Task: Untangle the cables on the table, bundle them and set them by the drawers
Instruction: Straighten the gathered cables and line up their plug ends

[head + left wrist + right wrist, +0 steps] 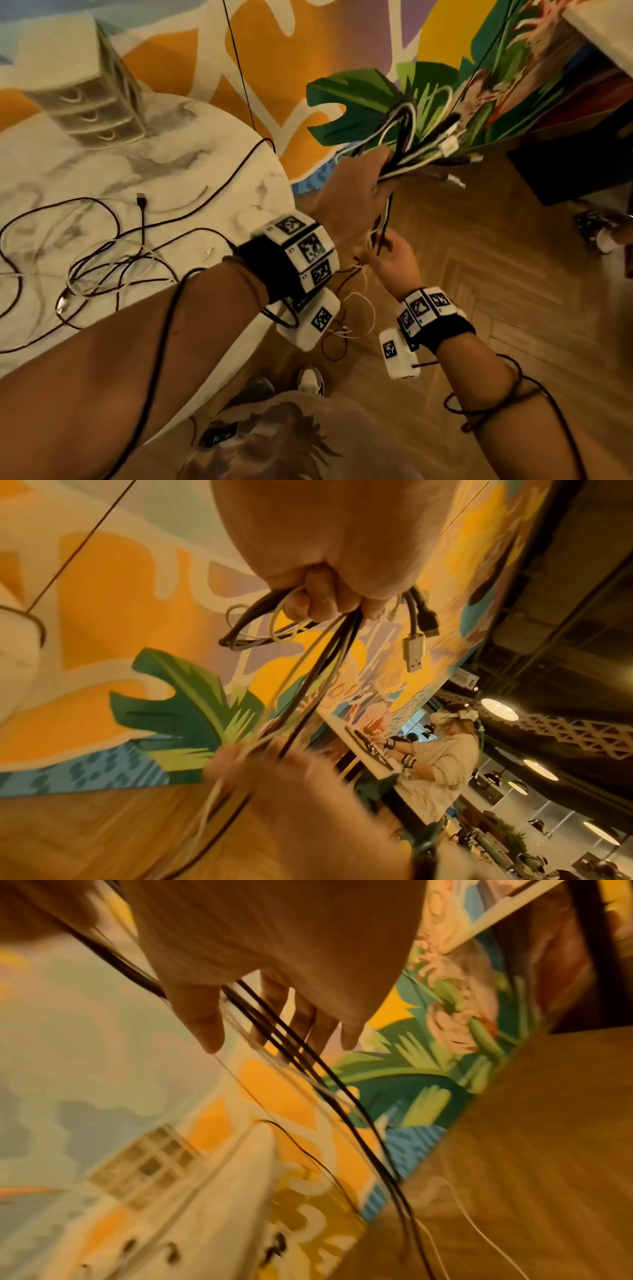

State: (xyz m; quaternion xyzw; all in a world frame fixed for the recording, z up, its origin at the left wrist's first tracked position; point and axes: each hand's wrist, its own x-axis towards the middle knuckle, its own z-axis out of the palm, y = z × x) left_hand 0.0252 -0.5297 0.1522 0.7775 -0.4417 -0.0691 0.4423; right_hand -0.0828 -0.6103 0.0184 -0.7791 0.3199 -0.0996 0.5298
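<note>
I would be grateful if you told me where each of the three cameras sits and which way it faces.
Head: worn on the head, looking down at the marble table, loose cables, drawers and floor; shows both forearms, left hand, right hand.
Left wrist: looks along the left hand at the cable bundle and mural; its fingers grip it.
Right wrist: looks along the right hand, blurred, past straight fingers toward the drawers.
Shared: all three show the hanging cables; the head and right wrist views show the drawers.
</note>
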